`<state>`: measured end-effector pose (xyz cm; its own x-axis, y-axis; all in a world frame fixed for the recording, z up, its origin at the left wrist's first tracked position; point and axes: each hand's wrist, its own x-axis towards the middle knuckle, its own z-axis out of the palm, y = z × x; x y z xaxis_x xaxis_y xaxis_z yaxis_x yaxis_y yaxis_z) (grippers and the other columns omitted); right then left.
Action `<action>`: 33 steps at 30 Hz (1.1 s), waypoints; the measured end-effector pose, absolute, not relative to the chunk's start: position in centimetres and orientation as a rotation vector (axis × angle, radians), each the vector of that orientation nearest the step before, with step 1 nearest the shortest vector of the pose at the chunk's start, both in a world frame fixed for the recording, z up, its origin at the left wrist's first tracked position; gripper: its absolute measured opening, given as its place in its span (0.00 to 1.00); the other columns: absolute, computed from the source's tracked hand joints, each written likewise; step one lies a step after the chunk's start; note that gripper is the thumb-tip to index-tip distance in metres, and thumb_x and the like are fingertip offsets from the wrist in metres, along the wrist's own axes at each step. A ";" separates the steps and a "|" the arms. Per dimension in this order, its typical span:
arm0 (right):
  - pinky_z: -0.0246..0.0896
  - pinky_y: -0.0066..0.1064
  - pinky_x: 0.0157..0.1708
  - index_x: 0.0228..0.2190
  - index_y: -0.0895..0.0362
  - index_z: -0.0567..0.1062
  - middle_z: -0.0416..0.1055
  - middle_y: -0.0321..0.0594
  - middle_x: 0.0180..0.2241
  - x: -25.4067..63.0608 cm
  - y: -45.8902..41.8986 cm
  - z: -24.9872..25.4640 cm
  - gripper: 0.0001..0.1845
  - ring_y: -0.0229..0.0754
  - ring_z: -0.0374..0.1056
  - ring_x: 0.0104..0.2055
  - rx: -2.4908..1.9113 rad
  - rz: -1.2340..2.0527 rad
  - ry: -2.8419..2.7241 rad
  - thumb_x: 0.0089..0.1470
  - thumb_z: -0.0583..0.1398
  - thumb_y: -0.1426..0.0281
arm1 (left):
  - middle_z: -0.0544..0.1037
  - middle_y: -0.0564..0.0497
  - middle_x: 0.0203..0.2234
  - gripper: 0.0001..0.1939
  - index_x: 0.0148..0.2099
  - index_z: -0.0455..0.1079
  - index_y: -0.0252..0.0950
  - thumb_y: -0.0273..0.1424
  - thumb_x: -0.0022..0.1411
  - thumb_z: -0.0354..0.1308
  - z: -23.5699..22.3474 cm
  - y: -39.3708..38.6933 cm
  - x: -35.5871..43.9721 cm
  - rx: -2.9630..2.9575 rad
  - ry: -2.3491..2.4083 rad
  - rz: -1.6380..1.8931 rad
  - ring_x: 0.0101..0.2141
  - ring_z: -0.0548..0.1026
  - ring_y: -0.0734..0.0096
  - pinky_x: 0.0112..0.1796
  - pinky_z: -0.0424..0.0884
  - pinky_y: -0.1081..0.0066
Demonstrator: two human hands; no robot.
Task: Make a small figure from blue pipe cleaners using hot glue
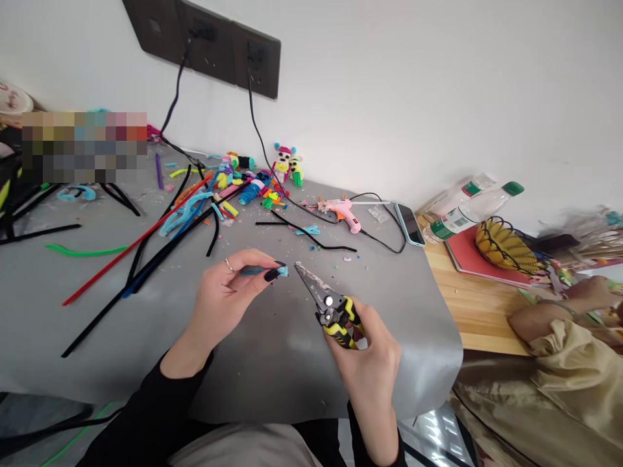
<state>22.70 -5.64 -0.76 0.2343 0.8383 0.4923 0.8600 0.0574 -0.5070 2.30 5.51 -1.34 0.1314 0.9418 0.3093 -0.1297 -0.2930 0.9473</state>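
Observation:
Between thumb and fingertips, my left hand (226,292) pinches a small light-blue piece of pipe cleaner (283,271). My right hand (372,353) is wrapped round the yellow-and-black handles of a pair of pliers (325,299). The tips of the pliers point up and left, just right of the blue piece and apart from it. Black pipe cleaners (160,263), a red one (136,243) and a green one (87,250) lie to the left of my left hand. Beyond both hands, a short light-blue bit (307,229) rests among scraps.
A pink glue gun (343,213) with a black cord lies near the wall, beside a phone (409,224). Small pipe-cleaner figures (283,162) stand at the back. Plastic bottles (470,214) and a wire basket (506,246) are at right, near another person's arm (549,318).

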 end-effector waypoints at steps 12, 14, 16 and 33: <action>0.64 0.27 0.28 0.45 0.56 0.77 0.73 0.34 0.29 22.5 -6.0 -1.2 0.15 0.38 0.65 0.26 -1.763 -0.012 -1.646 0.54 0.63 0.73 | 0.84 0.48 0.35 0.06 0.39 0.83 0.40 0.37 0.64 0.71 -1.3 5.2 2.3 1.424 0.860 1.360 0.36 0.81 0.68 0.35 0.79 0.74; 0.64 0.27 0.28 0.45 0.56 0.77 0.73 0.34 0.29 22.5 -6.0 -1.2 0.15 0.38 0.65 0.26 -1.772 -0.021 -1.646 0.54 0.63 0.73 | 0.83 0.48 0.34 0.07 0.39 0.83 0.40 0.37 0.64 0.71 -1.2 5.2 2.3 1.422 0.870 1.356 0.36 0.81 0.67 0.34 0.79 0.73; 0.64 0.28 0.28 0.45 0.56 0.77 0.73 0.34 0.29 22.5 -5.9 -1.1 0.15 0.38 0.65 0.26 -1.778 -0.031 -1.652 0.54 0.63 0.73 | 0.83 0.47 0.34 0.07 0.38 0.82 0.39 0.37 0.64 0.71 -1.1 5.1 2.3 1.420 0.875 1.351 0.36 0.81 0.66 0.34 0.79 0.73; 0.65 0.27 0.29 0.45 0.55 0.77 0.73 0.34 0.30 22.6 -5.9 -0.9 0.17 0.38 0.66 0.27 -1.763 0.030 -1.667 0.53 0.62 0.74 | 0.83 0.47 0.32 0.10 0.34 0.78 0.38 0.38 0.63 0.72 -0.8 5.2 2.4 1.386 0.835 1.350 0.36 0.81 0.65 0.32 0.80 0.72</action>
<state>22.61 -5.92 -0.92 0.1717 0.8843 0.4343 0.8678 0.0730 -0.4916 2.36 5.21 -0.83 0.1425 0.9444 0.2964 -0.1567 -0.2742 0.9488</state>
